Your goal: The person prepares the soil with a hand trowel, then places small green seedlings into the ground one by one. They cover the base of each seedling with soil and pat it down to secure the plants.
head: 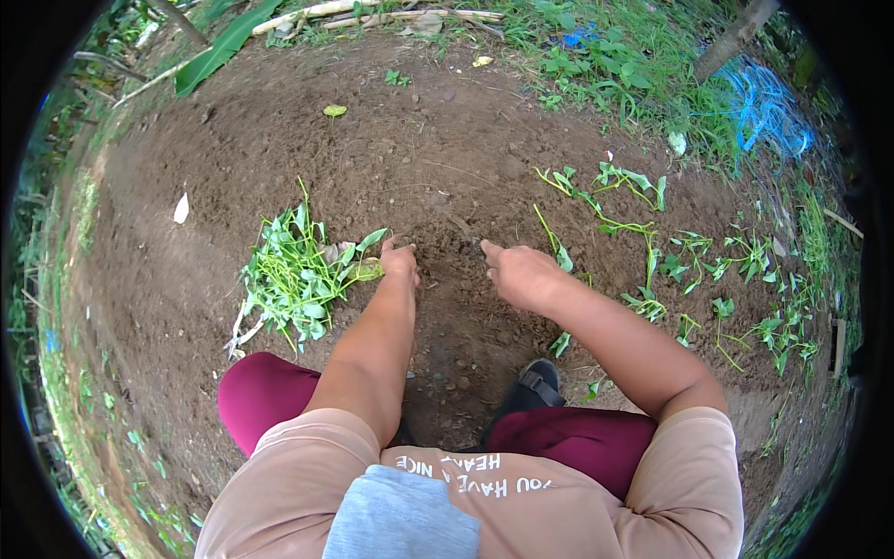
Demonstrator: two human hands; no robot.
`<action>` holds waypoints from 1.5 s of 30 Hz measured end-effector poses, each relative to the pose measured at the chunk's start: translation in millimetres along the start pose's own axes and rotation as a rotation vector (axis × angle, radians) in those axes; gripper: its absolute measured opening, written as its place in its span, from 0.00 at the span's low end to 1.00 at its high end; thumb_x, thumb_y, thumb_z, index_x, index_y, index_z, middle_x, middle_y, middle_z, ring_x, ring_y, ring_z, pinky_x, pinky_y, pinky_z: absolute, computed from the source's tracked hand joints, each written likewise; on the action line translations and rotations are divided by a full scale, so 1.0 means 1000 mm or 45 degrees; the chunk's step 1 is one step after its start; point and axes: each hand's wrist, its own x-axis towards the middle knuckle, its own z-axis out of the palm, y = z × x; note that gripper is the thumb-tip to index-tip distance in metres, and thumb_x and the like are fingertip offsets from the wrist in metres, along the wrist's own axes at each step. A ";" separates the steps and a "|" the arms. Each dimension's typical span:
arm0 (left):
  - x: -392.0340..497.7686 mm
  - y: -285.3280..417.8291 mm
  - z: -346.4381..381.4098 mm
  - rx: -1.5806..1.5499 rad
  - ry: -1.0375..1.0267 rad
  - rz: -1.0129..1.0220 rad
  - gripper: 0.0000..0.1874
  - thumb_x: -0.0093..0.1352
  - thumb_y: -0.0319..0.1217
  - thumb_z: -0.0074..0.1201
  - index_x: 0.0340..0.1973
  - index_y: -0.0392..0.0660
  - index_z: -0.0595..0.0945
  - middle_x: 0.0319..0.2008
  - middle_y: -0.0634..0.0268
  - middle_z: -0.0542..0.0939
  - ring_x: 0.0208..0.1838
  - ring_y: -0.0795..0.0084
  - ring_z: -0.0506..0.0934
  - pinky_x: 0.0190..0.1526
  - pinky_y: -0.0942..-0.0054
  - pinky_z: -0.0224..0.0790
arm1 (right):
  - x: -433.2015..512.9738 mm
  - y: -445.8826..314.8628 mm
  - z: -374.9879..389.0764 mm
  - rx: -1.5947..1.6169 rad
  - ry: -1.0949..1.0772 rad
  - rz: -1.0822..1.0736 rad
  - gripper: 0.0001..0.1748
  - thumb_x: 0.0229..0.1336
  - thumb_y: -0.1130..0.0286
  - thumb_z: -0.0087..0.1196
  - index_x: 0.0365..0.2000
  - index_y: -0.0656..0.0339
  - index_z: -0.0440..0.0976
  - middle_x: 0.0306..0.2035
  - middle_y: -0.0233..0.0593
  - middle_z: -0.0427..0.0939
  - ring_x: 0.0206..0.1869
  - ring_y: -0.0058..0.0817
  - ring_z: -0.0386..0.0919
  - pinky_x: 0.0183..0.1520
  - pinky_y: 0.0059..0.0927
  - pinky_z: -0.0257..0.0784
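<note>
Bare brown soil [447,202] lies before me, with a loosened, darker patch between my hands. My left hand [400,260] is at the left side of this patch, fingers bent towards the soil, beside a heap of green leafy vine cuttings [297,276]; nothing shows in it. My right hand [520,272] is at the patch's right side, its index finger extended, its other fingers curled. A thin dark tool or stick [469,234] shows near its fingertip; whether the hand holds it cannot be told. More vine cuttings [628,227] are spread out on the right.
Blue plastic twine [768,112] lies tangled at the upper right, near a wooden post [733,42]. Grass and weeds [601,63] border the soil. Dry stalks [412,15] and a long green leaf [223,52] lie at the far edge. My shoe [541,381] stands close below the right hand.
</note>
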 end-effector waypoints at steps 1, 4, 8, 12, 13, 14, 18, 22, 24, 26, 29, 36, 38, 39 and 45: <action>0.001 0.000 -0.003 0.046 -0.052 -0.026 0.35 0.63 0.23 0.57 0.65 0.56 0.63 0.57 0.54 0.70 0.50 0.55 0.73 0.41 0.52 0.71 | 0.001 0.007 -0.005 0.015 -0.018 0.013 0.29 0.61 0.70 0.44 0.63 0.61 0.59 0.48 0.53 0.77 0.54 0.44 0.75 0.55 0.42 0.71; 0.000 0.000 -0.007 0.185 -0.258 -0.094 0.42 0.62 0.24 0.58 0.69 0.59 0.56 0.64 0.55 0.60 0.55 0.52 0.71 0.43 0.48 0.73 | 0.015 0.022 -0.003 0.020 -0.047 0.038 0.27 0.62 0.68 0.44 0.62 0.62 0.60 0.50 0.54 0.76 0.55 0.46 0.74 0.56 0.43 0.70; -0.019 0.002 0.005 0.393 -0.233 -0.026 0.47 0.62 0.29 0.61 0.70 0.62 0.50 0.70 0.56 0.46 0.64 0.47 0.63 0.48 0.41 0.72 | 0.043 0.020 0.030 0.052 -0.103 0.130 0.27 0.62 0.68 0.44 0.60 0.65 0.61 0.49 0.57 0.76 0.53 0.49 0.74 0.56 0.44 0.70; -0.047 0.012 0.020 0.381 -0.128 -0.071 0.49 0.64 0.36 0.61 0.71 0.63 0.45 0.71 0.57 0.41 0.69 0.44 0.55 0.51 0.37 0.70 | 0.048 0.003 0.052 0.298 -0.041 0.171 0.29 0.59 0.74 0.41 0.62 0.66 0.58 0.48 0.60 0.76 0.52 0.50 0.76 0.54 0.45 0.71; -0.051 0.015 0.022 0.343 -0.105 -0.087 0.48 0.64 0.38 0.61 0.71 0.64 0.44 0.71 0.57 0.41 0.70 0.44 0.54 0.52 0.37 0.69 | 0.046 -0.001 0.054 0.262 -0.044 0.149 0.29 0.61 0.71 0.42 0.63 0.66 0.57 0.47 0.60 0.76 0.51 0.50 0.76 0.54 0.45 0.71; -0.053 0.018 0.020 0.271 -0.141 -0.119 0.47 0.66 0.42 0.58 0.71 0.65 0.44 0.72 0.58 0.38 0.71 0.43 0.50 0.54 0.35 0.67 | 0.041 -0.007 0.056 0.226 -0.050 0.144 0.30 0.63 0.69 0.42 0.64 0.66 0.55 0.46 0.60 0.77 0.50 0.51 0.76 0.54 0.46 0.70; -0.048 0.019 0.018 0.173 -0.163 -0.164 0.44 0.68 0.44 0.56 0.71 0.69 0.44 0.73 0.59 0.35 0.73 0.43 0.47 0.55 0.31 0.64 | 0.023 -0.016 0.045 0.092 -0.065 0.074 0.31 0.65 0.67 0.41 0.65 0.66 0.53 0.46 0.59 0.76 0.49 0.50 0.76 0.53 0.47 0.70; -0.040 0.016 0.019 0.152 -0.160 -0.181 0.41 0.70 0.42 0.53 0.71 0.71 0.45 0.73 0.60 0.35 0.73 0.44 0.47 0.55 0.31 0.64 | 0.000 -0.003 0.025 0.086 -0.045 -0.020 0.30 0.64 0.66 0.42 0.64 0.65 0.55 0.45 0.58 0.77 0.48 0.51 0.76 0.53 0.47 0.70; -0.039 0.015 0.019 0.152 -0.161 -0.198 0.39 0.71 0.41 0.51 0.70 0.71 0.46 0.73 0.61 0.35 0.73 0.45 0.47 0.55 0.31 0.64 | -0.005 0.007 0.020 0.049 -0.064 0.081 0.30 0.64 0.66 0.43 0.64 0.64 0.56 0.44 0.58 0.78 0.48 0.51 0.76 0.53 0.47 0.70; -0.037 0.014 0.018 0.162 -0.165 -0.203 0.38 0.72 0.39 0.50 0.70 0.71 0.46 0.73 0.62 0.36 0.73 0.45 0.48 0.55 0.31 0.64 | -0.006 0.019 0.018 0.028 -0.068 0.106 0.27 0.63 0.68 0.42 0.61 0.66 0.60 0.45 0.58 0.77 0.50 0.50 0.76 0.53 0.47 0.71; -0.033 0.010 0.019 0.164 -0.159 -0.200 0.37 0.72 0.36 0.48 0.70 0.71 0.47 0.73 0.62 0.36 0.72 0.45 0.49 0.55 0.30 0.64 | 0.012 0.027 0.023 -0.005 -0.032 0.115 0.24 0.63 0.68 0.43 0.58 0.66 0.62 0.39 0.55 0.79 0.40 0.48 0.80 0.43 0.47 0.75; -0.022 0.004 0.014 0.110 -0.208 -0.189 0.37 0.72 0.34 0.48 0.70 0.71 0.47 0.73 0.62 0.37 0.72 0.44 0.50 0.56 0.29 0.62 | 0.038 0.012 0.041 0.737 -0.252 0.367 0.28 0.67 0.67 0.40 0.65 0.63 0.52 0.24 0.44 0.76 0.18 0.33 0.75 0.20 0.37 0.74; -0.022 0.002 0.015 0.108 -0.203 -0.160 0.36 0.72 0.36 0.47 0.71 0.70 0.47 0.73 0.61 0.37 0.72 0.43 0.50 0.56 0.29 0.62 | 0.038 0.001 0.047 0.684 -0.232 0.315 0.28 0.67 0.67 0.40 0.64 0.64 0.52 0.23 0.45 0.75 0.17 0.32 0.75 0.19 0.37 0.73; -0.023 0.001 0.015 0.111 -0.200 -0.151 0.36 0.73 0.38 0.46 0.71 0.69 0.47 0.73 0.60 0.37 0.72 0.43 0.50 0.56 0.29 0.61 | 0.036 -0.006 0.050 0.604 -0.238 0.331 0.28 0.68 0.67 0.40 0.64 0.64 0.52 0.23 0.45 0.75 0.17 0.32 0.74 0.19 0.37 0.73; -0.017 0.004 0.014 -0.115 -0.054 -0.210 0.35 0.73 0.46 0.43 0.71 0.67 0.46 0.72 0.58 0.37 0.72 0.43 0.50 0.56 0.29 0.62 | 0.020 -0.024 0.056 0.197 -0.155 0.082 0.32 0.62 0.69 0.40 0.64 0.71 0.52 0.45 0.62 0.76 0.51 0.52 0.75 0.56 0.44 0.68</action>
